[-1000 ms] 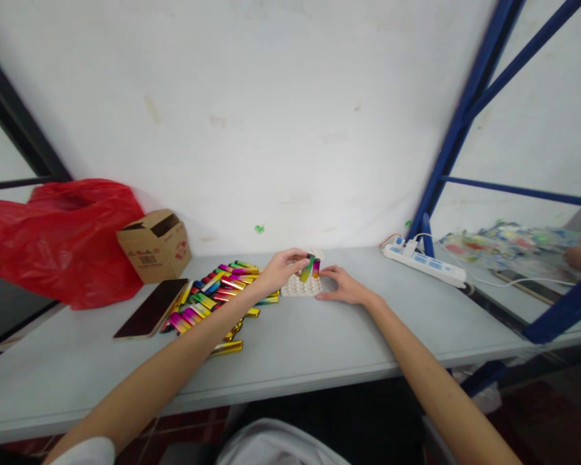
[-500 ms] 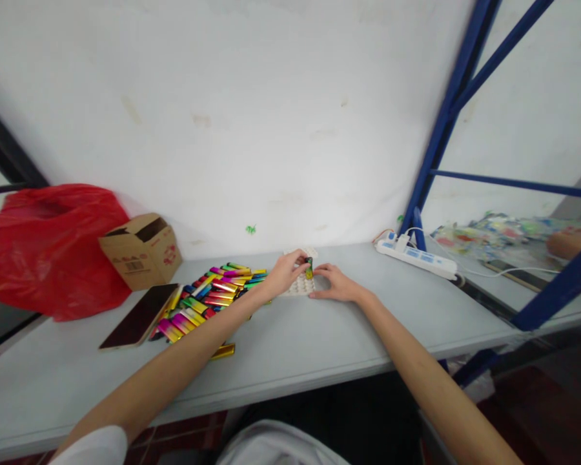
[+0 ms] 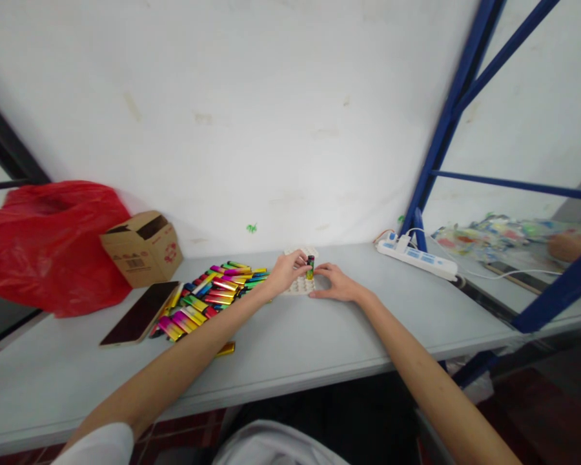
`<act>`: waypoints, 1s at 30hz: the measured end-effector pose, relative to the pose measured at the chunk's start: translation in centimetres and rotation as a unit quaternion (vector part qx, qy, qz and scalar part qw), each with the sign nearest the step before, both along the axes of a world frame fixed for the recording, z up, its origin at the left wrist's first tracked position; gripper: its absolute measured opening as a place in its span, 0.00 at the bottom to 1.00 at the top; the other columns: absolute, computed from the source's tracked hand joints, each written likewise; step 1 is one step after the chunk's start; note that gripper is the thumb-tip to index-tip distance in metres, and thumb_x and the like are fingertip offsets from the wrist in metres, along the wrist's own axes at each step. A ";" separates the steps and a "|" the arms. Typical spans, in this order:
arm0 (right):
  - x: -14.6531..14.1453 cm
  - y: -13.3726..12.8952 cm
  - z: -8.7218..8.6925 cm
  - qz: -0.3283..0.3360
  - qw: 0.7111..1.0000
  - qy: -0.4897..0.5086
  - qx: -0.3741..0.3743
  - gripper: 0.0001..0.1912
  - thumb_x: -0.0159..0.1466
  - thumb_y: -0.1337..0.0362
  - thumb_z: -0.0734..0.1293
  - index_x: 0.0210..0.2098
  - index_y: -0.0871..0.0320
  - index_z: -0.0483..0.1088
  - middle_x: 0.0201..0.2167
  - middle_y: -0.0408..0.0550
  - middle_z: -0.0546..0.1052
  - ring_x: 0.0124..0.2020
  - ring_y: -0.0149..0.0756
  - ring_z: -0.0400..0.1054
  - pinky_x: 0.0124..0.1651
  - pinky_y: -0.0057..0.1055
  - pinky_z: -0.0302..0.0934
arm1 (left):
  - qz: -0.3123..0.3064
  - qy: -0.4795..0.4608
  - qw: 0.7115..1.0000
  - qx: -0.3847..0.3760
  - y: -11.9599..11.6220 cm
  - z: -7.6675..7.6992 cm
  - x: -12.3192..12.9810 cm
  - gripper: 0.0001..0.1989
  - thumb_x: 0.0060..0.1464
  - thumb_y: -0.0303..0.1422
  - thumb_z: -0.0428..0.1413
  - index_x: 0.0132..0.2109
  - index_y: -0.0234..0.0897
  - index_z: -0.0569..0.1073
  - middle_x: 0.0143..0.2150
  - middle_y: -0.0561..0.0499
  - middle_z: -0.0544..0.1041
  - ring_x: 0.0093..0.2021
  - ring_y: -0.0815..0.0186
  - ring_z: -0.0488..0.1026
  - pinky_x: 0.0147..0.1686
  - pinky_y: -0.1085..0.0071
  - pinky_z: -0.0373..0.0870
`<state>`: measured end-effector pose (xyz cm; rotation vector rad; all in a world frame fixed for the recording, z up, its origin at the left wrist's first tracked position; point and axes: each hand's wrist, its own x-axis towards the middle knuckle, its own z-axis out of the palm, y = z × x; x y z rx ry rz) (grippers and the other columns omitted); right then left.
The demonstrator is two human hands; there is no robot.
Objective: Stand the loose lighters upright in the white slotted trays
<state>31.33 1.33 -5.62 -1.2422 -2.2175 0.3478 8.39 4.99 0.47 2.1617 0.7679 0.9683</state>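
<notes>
Metallic tubes (image 3: 219,299) are lying heaped on the table (image 3: 319,342) at eleven o'clock. At twelve, my right hand (image 3: 337,285) is resting spread by the right edge of the white tray (image 3: 299,285), while my left hand (image 3: 285,271) is pinching an upright green-and-yellow tube (image 3: 310,272) there. Farther, a power strip (image 3: 419,259) is sitting at one o'clock.

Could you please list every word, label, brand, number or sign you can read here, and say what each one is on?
No words or numbers are legible.
Cardboard box: barcode-like patch, small marks and reddish print, too small and blurred to read.
Wall: green scribble, not readable as letters.
Pile of shiny tubes: no readable print.
</notes>
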 end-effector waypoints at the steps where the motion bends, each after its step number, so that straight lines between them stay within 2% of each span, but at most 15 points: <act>1: 0.0 0.0 0.0 -0.001 1.000 0.000 0.001 0.41 0.57 0.42 0.80 0.63 0.55 0.74 0.61 0.61 0.73 0.64 0.56 0.67 0.70 0.55 0.59 | 0.010 0.001 1.000 -0.007 0.0 0.1 -0.1 0.18 0.55 0.47 0.67 0.42 0.41 0.74 0.35 0.48 0.85 0.38 0.57 0.82 0.43 0.62 0.78; 3: 0.0 0.0 0.0 -0.002 1.000 0.000 0.001 0.41 0.57 0.42 0.80 0.63 0.56 0.74 0.61 0.61 0.73 0.64 0.56 0.67 0.70 0.55 0.59 | 0.030 0.000 1.000 -0.007 -0.1 0.4 -0.5 0.20 0.53 0.50 0.68 0.42 0.41 0.73 0.35 0.49 0.84 0.36 0.58 0.82 0.40 0.63 0.78; 6: -0.1 -0.1 0.1 -0.003 1.000 0.000 -0.002 0.41 0.57 0.42 0.80 0.62 0.56 0.75 0.61 0.61 0.73 0.64 0.56 0.67 0.70 0.54 0.59 | 0.052 0.008 0.998 0.033 0.0 1.6 -2.7 0.19 0.56 0.51 0.65 0.37 0.39 0.77 0.36 0.46 0.84 0.37 0.58 0.81 0.42 0.64 0.77; 10: -0.1 -0.2 0.3 -0.006 1.000 -0.004 -0.010 0.41 0.57 0.41 0.79 0.62 0.58 0.75 0.62 0.63 0.72 0.64 0.57 0.67 0.70 0.55 0.59 | 0.028 0.104 0.992 0.062 0.9 3.6 -7.9 0.14 0.57 0.45 0.62 0.37 0.40 0.83 0.36 0.47 0.86 0.36 0.58 0.81 0.43 0.65 0.77; 13: 0.0 -0.2 0.3 -0.005 1.000 -0.002 -0.014 0.41 0.57 0.41 0.79 0.61 0.59 0.75 0.62 0.64 0.72 0.64 0.58 0.67 0.71 0.55 0.58 | 0.076 0.153 0.983 0.072 1.8 4.2 -11.8 0.13 0.55 0.46 0.62 0.35 0.42 0.85 0.37 0.47 0.87 0.39 0.55 0.81 0.45 0.65 0.76; 15: 0.0 -0.2 0.3 -0.006 1.000 0.005 -0.012 0.40 0.56 0.41 0.80 0.61 0.58 0.76 0.62 0.63 0.72 0.64 0.58 0.67 0.71 0.56 0.59 | 0.104 0.172 0.977 0.078 2.1 4.0 -13.5 0.14 0.53 0.46 0.63 0.34 0.42 0.86 0.38 0.46 0.87 0.40 0.54 0.81 0.46 0.64 0.75; 17: 0.1 -0.1 0.2 -0.007 1.000 0.007 -0.010 0.40 0.56 0.41 0.80 0.60 0.57 0.76 0.62 0.63 0.72 0.64 0.58 0.68 0.70 0.56 0.59 | 0.102 0.185 0.974 0.078 2.1 3.4 -14.3 0.14 0.53 0.47 0.63 0.35 0.42 0.86 0.38 0.45 0.87 0.40 0.53 0.81 0.46 0.63 0.74; 21: 0.2 0.0 0.0 -0.003 1.000 0.002 -0.007 0.40 0.57 0.41 0.79 0.60 0.58 0.76 0.62 0.63 0.72 0.64 0.58 0.68 0.70 0.56 0.59 | 0.070 0.207 0.972 0.088 1.7 2.0 -14.4 0.15 0.57 0.46 0.61 0.36 0.43 0.87 0.38 0.44 0.86 0.39 0.53 0.79 0.46 0.63 0.72; 26: 0.4 0.1 -0.1 -0.002 1.000 0.003 -0.003 0.40 0.57 0.40 0.79 0.60 0.57 0.76 0.61 0.62 0.73 0.63 0.57 0.69 0.70 0.56 0.60 | 0.073 0.218 0.968 0.105 1.6 1.0 -14.4 0.17 0.57 0.50 0.62 0.35 0.43 0.86 0.40 0.44 0.84 0.41 0.54 0.77 0.49 0.62 0.71; 30: 0.4 0.0 0.1 -0.002 1.000 -0.006 -0.010 0.40 0.57 0.41 0.79 0.61 0.57 0.75 0.62 0.63 0.72 0.63 0.57 0.68 0.70 0.56 0.60 | 0.074 0.232 0.963 0.114 2.0 0.5 -14.6 0.16 0.58 0.49 0.61 0.35 0.43 0.86 0.43 0.44 0.83 0.44 0.53 0.77 0.52 0.61 0.70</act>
